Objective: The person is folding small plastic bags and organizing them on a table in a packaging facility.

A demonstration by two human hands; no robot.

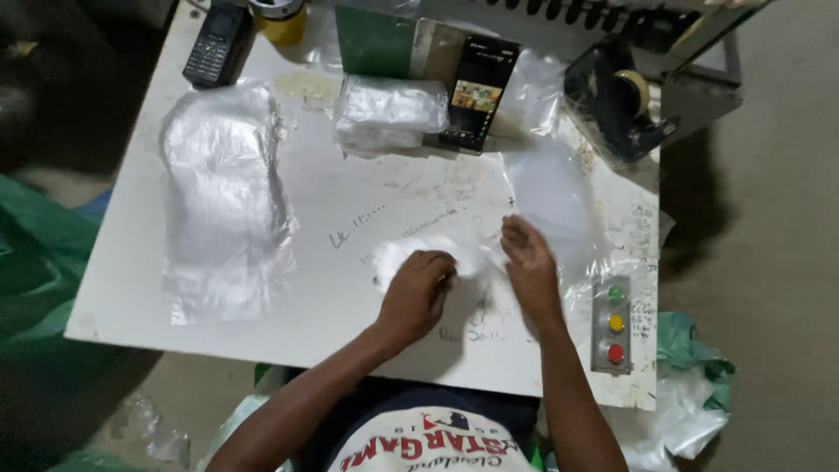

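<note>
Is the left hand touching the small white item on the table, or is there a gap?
Touching. In the head view, the left hand lies curled on the small white item on the white table, its fingers covering one end with no gap visible.

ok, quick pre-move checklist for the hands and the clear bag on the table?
1. Left hand on the white item: ok, it presses down on it.
2. Right hand at the clear plastic bag: ok, touching its near edge; grip cannot tell, blurred.
3. White item inside the bag: cannot tell, the film is transparent and crumpled.
4. Stack of clear bags within reach on the left: ok, lying flat.
5. Tape dispenser at the far right corner: ok, upright, roll loaded.
6. Button panel beside the right forearm: not ok, very close to the arm.
</note>
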